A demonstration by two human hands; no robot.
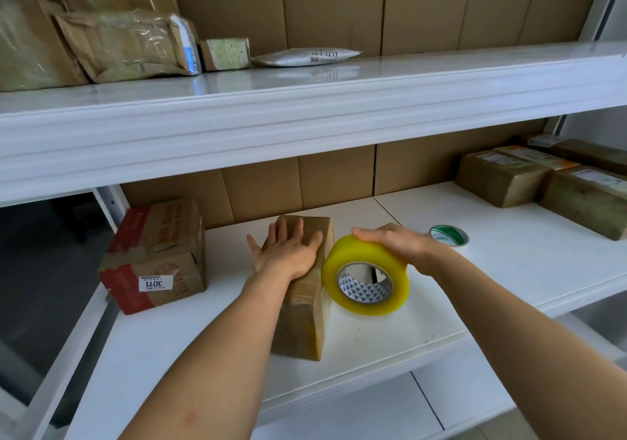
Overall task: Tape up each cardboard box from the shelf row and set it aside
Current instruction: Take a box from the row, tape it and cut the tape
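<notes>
While you lean over the lower shelf (390, 331), this is how things lie.

Box: your cardboard box (305, 307) lies on the white lower shelf, a little left of the middle, with its long side running away from you.

Left hand: your left hand (288, 249) lies flat on the far part of the box's top, fingers straight and spread, pressing down; it grips nothing.

Right hand: your right hand (397, 244) is curled over the top of the yellow tape roll (364, 275) and holds it on edge, just right of the box.

Roll and box: the roll's left rim sits at the box's right side; you cannot tell whether they touch.

Left of the box: a box with red print (154, 256) and a white label reading 3011 stands apart from it.

Right of your hand: a small green and white roll (449, 235) lies flat on the shelf.

Far right: several taped brown parcels (509, 178) sit together at the back.

Upper shelf (305, 100): wrapped parcels (125, 46) and a white mailer bag (305, 57) lie there.
</notes>
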